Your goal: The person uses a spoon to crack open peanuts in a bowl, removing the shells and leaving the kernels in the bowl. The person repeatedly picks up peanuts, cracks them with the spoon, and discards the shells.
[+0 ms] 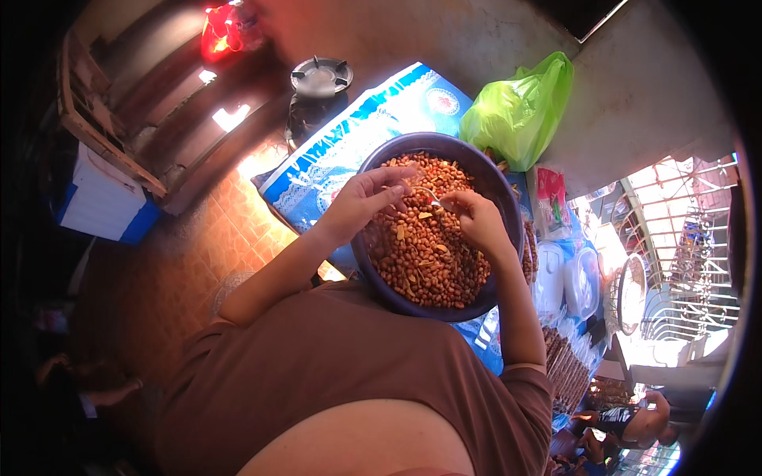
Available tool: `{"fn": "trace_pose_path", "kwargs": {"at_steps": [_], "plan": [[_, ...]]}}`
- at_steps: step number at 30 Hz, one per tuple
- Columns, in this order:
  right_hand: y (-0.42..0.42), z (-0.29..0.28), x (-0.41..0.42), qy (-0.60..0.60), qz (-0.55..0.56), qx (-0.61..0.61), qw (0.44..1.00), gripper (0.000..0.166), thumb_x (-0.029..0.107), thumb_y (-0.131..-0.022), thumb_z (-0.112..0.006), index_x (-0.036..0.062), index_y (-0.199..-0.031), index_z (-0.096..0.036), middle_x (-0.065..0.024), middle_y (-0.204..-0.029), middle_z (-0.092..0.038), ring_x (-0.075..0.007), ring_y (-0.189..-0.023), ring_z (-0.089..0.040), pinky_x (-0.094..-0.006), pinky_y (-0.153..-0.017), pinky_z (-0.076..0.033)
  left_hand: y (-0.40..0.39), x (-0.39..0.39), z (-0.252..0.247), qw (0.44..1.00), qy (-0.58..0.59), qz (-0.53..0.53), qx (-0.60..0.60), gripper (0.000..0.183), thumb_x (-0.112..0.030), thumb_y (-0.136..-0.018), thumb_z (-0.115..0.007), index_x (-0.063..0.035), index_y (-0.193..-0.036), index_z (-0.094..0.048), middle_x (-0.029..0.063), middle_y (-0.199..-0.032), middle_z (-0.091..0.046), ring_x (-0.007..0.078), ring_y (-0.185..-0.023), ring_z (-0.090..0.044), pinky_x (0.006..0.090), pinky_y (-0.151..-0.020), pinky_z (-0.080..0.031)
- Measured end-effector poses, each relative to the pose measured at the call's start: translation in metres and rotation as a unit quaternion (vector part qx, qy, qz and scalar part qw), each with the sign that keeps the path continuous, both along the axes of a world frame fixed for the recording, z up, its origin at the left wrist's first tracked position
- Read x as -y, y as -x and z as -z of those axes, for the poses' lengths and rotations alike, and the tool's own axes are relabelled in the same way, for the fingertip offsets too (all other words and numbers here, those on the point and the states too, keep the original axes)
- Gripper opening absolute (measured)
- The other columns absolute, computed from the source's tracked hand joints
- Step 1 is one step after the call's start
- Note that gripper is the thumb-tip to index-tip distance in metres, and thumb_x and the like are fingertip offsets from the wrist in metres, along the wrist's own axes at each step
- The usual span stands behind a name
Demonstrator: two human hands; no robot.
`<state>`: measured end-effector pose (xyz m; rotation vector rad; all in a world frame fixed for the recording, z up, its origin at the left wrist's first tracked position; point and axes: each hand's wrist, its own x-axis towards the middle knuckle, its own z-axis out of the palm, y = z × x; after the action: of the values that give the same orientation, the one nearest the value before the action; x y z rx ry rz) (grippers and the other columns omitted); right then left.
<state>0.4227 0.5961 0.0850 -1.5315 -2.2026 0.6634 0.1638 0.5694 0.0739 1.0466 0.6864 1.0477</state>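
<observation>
A dark purple plastic basin (437, 138) full of reddish-brown peanuts (417, 250) with yellowish slices among them stands close before me. Over the basin, my right hand (479, 220) pinches a metal spoon (424, 189), which points toward my left hand. My left hand (372, 196) hovers above the peanuts on the left, thumb and fingers curved around a hazy, see-through patch. Whether that is a thin clear plastic bag in its fingers, I cannot make out. Both forearms reach in over the basin's near side.
A blue and white patterned tablecloth (357, 140) lies under the basin. Beyond it sit a green plastic bag (518, 113) and a gas burner (321, 77). Plastic containers (562, 279) and packed peanuts (562, 363) line the right. Another person (634, 419) is at far right.
</observation>
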Motion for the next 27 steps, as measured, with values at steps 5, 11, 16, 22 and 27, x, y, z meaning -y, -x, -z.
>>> {"fn": "trace_pose_path", "kwargs": {"at_steps": [5, 11, 16, 22, 27], "plan": [[-0.007, -0.008, 0.024, 0.051, -0.023, -0.029, 0.998, 0.029, -0.005, -0.082, -0.054, 0.0056, -0.104, -0.070, -0.0161, -0.102, -0.069, -0.0309, -0.098, -0.066, -0.0381, -0.087, -0.050, -0.003, 0.004, -0.006, 1.000, 0.004, 0.013, 0.007, 0.040, -0.015, -0.099, -0.057, -0.0056, -0.137, -0.055, -0.0029, -0.105, -0.062, 0.0034, -0.078, -0.052, 0.0177, -0.070, -0.044], [-0.014, -0.025, 0.054, 0.067, -0.019, -0.001, 0.998, 0.034, -0.012, -0.078, -0.049, -0.0002, -0.104, -0.069, -0.0149, -0.102, -0.070, -0.0284, -0.100, -0.066, -0.0348, -0.090, -0.050, -0.007, 0.003, -0.005, 0.996, 0.037, 0.041, 0.075, 0.040, -0.018, -0.100, -0.056, -0.0032, -0.137, -0.054, -0.0030, -0.097, -0.060, 0.0011, -0.069, -0.045, 0.0150, -0.060, -0.040], [-0.034, -0.030, 0.066, 0.042, 0.035, 0.045, 0.997, 0.022, -0.001, -0.087, -0.058, -0.0004, -0.106, -0.068, -0.0161, -0.103, -0.070, -0.0290, -0.097, -0.068, -0.0364, -0.087, -0.050, -0.017, 0.000, 0.001, 0.997, 0.025, 0.049, 0.062, 0.035, -0.025, -0.102, -0.055, -0.0030, -0.129, -0.061, -0.0010, -0.097, -0.062, 0.0027, -0.070, -0.048, 0.0168, -0.062, -0.043], [-0.053, -0.027, 0.079, 0.037, 0.089, 0.039, 0.995, 0.022, 0.005, -0.088, -0.058, 0.0060, -0.105, -0.070, -0.0169, -0.101, -0.071, -0.0330, -0.096, -0.068, -0.0396, -0.087, -0.051, -0.027, -0.002, 0.010, 0.997, 0.016, 0.071, 0.003, 0.033, -0.024, -0.102, -0.055, -0.0047, -0.128, -0.063, -0.0006, -0.098, -0.065, 0.0036, -0.075, -0.053, 0.0182, -0.068, -0.044], [-0.057, -0.043, 0.086, 0.072, 0.137, 0.009, 0.988, 0.026, 0.004, -0.088, -0.055, 0.0073, -0.109, -0.068, -0.0167, -0.100, -0.071, -0.0296, -0.095, -0.069, -0.0381, -0.085, -0.051, -0.026, -0.001, 0.018, 0.993, -0.057, 0.096, -0.024, 0.031, -0.021, -0.101, -0.056, -0.0040, -0.127, -0.064, 0.0007, -0.098, -0.067, 0.0048, -0.076, -0.055, 0.0184, -0.069, -0.045]]}}
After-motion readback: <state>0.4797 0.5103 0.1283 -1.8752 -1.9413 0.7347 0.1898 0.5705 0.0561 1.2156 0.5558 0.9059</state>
